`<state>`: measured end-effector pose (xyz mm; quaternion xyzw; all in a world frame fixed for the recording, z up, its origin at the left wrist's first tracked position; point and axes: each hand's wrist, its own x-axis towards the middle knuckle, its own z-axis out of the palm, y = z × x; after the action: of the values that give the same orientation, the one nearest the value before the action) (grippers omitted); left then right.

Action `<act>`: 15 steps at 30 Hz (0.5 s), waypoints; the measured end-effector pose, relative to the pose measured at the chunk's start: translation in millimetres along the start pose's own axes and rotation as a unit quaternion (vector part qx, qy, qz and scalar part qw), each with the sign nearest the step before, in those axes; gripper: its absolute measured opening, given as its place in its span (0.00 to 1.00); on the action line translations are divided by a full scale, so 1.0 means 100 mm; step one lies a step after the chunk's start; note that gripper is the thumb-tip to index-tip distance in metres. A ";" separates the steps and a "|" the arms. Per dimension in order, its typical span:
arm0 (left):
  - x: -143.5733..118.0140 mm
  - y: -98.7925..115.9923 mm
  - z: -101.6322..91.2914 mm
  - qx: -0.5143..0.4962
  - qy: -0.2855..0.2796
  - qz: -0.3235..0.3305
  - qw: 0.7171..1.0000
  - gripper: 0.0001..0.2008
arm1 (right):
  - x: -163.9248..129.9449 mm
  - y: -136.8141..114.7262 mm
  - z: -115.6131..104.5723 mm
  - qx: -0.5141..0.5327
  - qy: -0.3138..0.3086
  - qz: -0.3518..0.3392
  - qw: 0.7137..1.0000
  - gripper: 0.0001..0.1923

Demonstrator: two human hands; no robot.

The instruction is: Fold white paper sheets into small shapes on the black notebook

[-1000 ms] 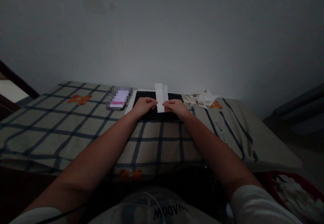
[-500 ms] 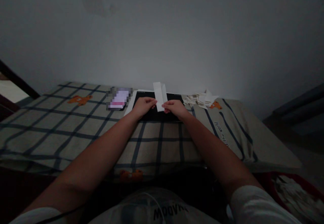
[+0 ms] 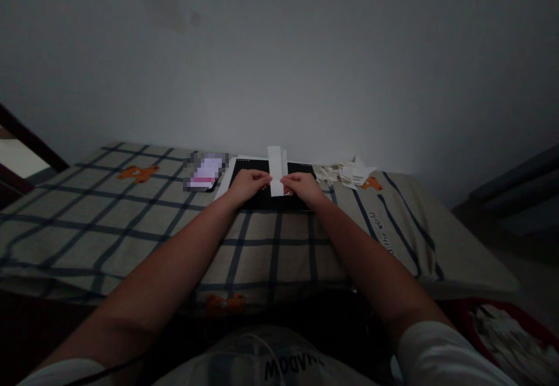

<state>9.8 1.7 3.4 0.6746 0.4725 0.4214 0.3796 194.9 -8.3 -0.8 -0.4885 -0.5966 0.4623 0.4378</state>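
A folded strip of white paper (image 3: 275, 167) stands lengthwise between my hands, above a black flat board (image 3: 253, 198). My left hand (image 3: 250, 186) pinches its left edge with thumb and forefinger. On the opposite edge, my right hand (image 3: 303, 187) is closed on the paper in the same way. A second, narrower layer shows along the strip's right side. Under the black board, white sheets (image 3: 223, 183) stick out at the left and back.
A pile of folded white paper pieces (image 3: 349, 172) lies to the right of the board. To the left is a phone (image 3: 206, 172) with a blurred screen. A checked cloth (image 3: 144, 217) covers the table, which meets a grey wall (image 3: 279, 66).
The paper strip has turned more upright and sits slightly lower. Its right-hand flap now looks narrower, and my right fingers have moved up a little along its edge.
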 end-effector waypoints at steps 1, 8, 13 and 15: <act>-0.01 0.01 0.00 -0.008 -0.017 -0.003 1.000 0.12 | 0.00 0.00 -0.01 -0.010 0.010 -0.005 1.000 0.04; -0.01 0.01 0.02 -0.040 -0.001 -0.029 0.999 0.11 | -0.01 -0.04 -0.01 -0.031 -0.005 0.020 0.999 0.04; 0.01 0.02 -0.01 -0.056 0.014 -0.025 0.998 0.12 | -0.03 -0.04 0.00 -0.024 -0.018 0.021 0.999 0.03; 0.00 0.03 -0.01 -0.053 0.008 -0.025 0.998 0.11 | -0.03 -0.03 -0.01 -0.016 -0.017 0.017 1.000 0.04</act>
<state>9.6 0.9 6.7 0.6382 0.4692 0.4413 0.4215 195.2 -11.5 2.4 -0.4973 -0.6028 0.4686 0.4120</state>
